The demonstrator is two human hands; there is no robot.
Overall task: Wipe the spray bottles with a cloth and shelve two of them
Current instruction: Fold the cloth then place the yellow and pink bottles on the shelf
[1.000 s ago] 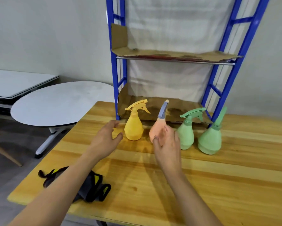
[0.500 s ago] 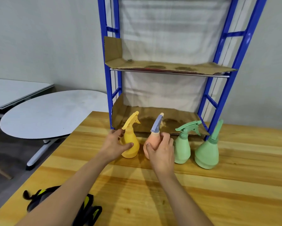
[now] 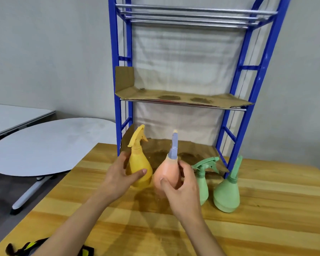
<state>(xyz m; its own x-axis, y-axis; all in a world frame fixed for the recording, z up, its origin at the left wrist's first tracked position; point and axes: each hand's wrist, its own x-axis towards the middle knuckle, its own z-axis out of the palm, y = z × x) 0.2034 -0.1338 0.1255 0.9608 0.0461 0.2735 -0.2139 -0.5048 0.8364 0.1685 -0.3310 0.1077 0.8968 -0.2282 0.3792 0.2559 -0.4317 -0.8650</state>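
My left hand (image 3: 121, 177) grips the yellow spray bottle (image 3: 139, 164) around its body. In my right hand (image 3: 181, 189) is the peach spray bottle (image 3: 165, 175) with a blue-grey trigger head, tilted slightly and held off the wooden table (image 3: 266, 228). Two green spray bottles stand to the right: a slim one (image 3: 203, 182) and a wide cone-shaped one (image 3: 227, 193). Behind them rises the blue metal shelf rack (image 3: 248, 85), with a cardboard-lined middle shelf (image 3: 183, 97) and lower shelf (image 3: 192, 152). No cloth shows in view.
A black and yellow strap bundle (image 3: 26, 248) lies at the table's near left edge. A grey oval table (image 3: 44, 145) and a grey flat table (image 3: 11, 117) stand to the left. A white sheet hangs behind the rack.
Both hands have closed on the bottles and raised them from the table. The camera has tilted up, so the rack's top rails now show.
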